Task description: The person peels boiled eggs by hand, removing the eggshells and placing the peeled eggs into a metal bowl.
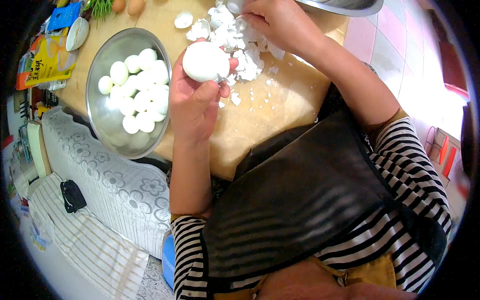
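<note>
My left hand (192,112) holds a smooth white boiled egg (205,61), with the fingers behind it and the thumb at its lower side. A small piece of shell seems to cling to the egg's lower right edge. My right hand (280,25) is over the heap of broken eggshells (248,62), its fingers bent and pressed together. Whatever is between those fingertips is hidden. To the left of my left hand stands a steel bowl (103,122) with several peeled eggs (141,100) in it.
Shell bits lie scattered on the tan tabletop (265,127). A metal basin (350,7) is at the top right. Brown eggs (135,7), green stalks (101,7), a small white bowl (77,34) and a yellow packet (49,59) sit at the upper left. A patterned sofa (107,170) adjoins the table.
</note>
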The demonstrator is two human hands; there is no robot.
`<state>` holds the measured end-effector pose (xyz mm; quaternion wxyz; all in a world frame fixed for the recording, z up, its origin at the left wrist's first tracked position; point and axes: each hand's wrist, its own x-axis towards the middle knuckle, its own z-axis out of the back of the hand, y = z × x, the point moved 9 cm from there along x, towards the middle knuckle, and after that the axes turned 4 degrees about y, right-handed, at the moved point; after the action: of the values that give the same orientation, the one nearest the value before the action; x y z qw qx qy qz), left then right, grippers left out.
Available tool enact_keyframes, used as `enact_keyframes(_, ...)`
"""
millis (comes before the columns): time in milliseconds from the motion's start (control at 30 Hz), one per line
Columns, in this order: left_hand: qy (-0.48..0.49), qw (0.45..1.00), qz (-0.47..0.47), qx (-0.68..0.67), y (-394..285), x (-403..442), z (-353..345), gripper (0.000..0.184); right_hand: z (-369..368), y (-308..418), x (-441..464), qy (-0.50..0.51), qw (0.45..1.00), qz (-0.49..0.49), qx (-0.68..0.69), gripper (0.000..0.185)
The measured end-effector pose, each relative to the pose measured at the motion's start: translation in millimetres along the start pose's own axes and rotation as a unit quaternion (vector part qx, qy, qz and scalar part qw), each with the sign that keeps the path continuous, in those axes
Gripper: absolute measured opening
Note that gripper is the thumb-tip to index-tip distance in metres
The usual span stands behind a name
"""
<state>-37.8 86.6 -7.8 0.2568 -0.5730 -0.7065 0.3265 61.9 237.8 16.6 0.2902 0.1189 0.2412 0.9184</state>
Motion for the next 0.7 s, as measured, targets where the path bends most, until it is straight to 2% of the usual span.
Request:
enact_keyframes(67,0.010,1.000,-0.009,-0.015,-0.6,0.0,1.9,0.064,14.3,20.6,-10.2,-0.104,0.988,0.106,0.040,0.016)
enact_keyframes(167,-0.012,1.000,-0.011,0.023,-1.7,2.3,1.5,0.063,21.1,32.7,-13.9,-0.117,0.983,0.133,0.048,0.016)
enact_keyframes(300,-0.030,0.999,-0.008,0.021,1.1,2.7,0.6,0.059,30.8,40.9,-21.1,-0.090,0.977,0.129,0.146,0.017)
enact_keyframes(367,-0.059,0.998,-0.004,0.008,3.4,2.2,2.9,0.057,21.2,34.9,-19.7,-0.039,0.961,0.065,0.266,0.021)
enact_keyframes(400,-0.060,0.998,-0.006,0.008,3.1,2.2,1.5,0.057,19.9,38.2,-19.9,-0.037,0.961,0.067,0.266,0.021)
enact_keyframes(467,-0.068,0.998,-0.013,0.008,2.0,2.1,0.8,0.055,22.7,62.9,-26.6,-0.064,0.955,0.191,0.219,0.024)
enact_keyframes(500,-0.068,0.998,-0.012,0.008,3.7,2.5,3.3,0.055,9.8,66.2,-26.9,-0.025,0.954,0.219,0.205,0.043)
enact_keyframes(633,-0.091,0.994,-0.009,0.064,6.9,2.1,6.0,0.055,-3.1,68.8,-30.5,-0.045,0.961,0.199,0.188,0.045)
enact_keyframes(700,-0.111,0.990,-0.005,0.088,7.9,-0.1,6.1,0.054,-12.1,62.9,-27.3,-0.013,0.970,0.147,0.192,0.050)
